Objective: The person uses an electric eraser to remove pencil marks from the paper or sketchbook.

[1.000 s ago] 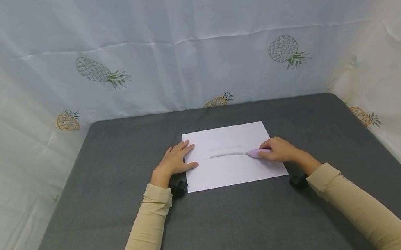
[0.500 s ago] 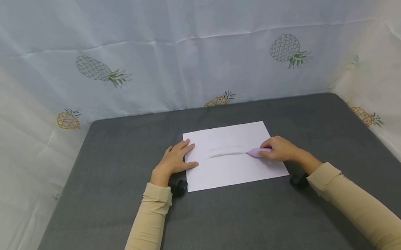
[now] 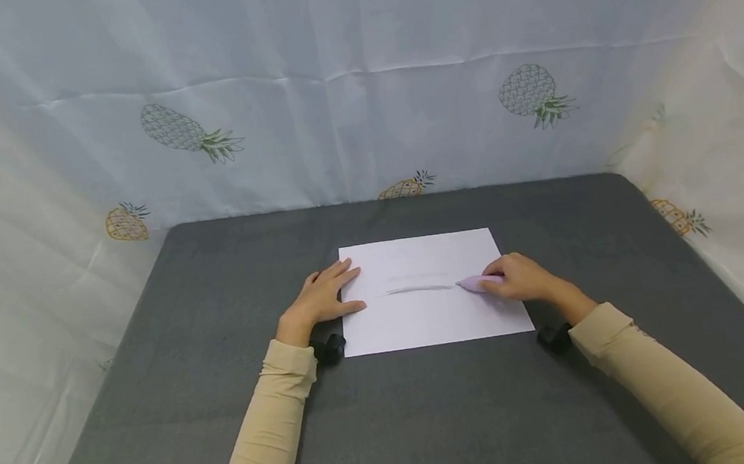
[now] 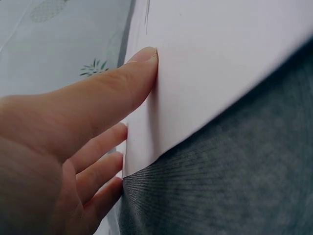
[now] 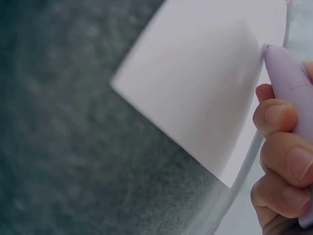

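Observation:
A white sheet of paper (image 3: 424, 323) lies on the dark table, with a thin grey line (image 3: 420, 288) drawn across its middle. My left hand (image 3: 320, 297) rests at its left edge with fingers and thumb spread. In the left wrist view the thumb (image 4: 142, 61) lies over the paper near that edge. My right hand (image 3: 522, 278) grips a thick lilac pen-shaped tool (image 3: 481, 283) over the paper's right half. Its tapered tip points left, close to the line's right end. In the right wrist view curled fingers (image 5: 283, 156) wrap the tool's body.
A dark grey cloth (image 3: 393, 421) covers the table around the paper. Pale curtains with pineapple prints (image 3: 346, 128) hang behind and at both sides. A black wrist device (image 3: 330, 350) sits under the left wrist, and another black device (image 3: 554, 338) under the right.
The paper has turned very slightly, its top right corner a little lower. A small gap now shows between the line's right end and the tool's tip. Both hands stay nearly in place.

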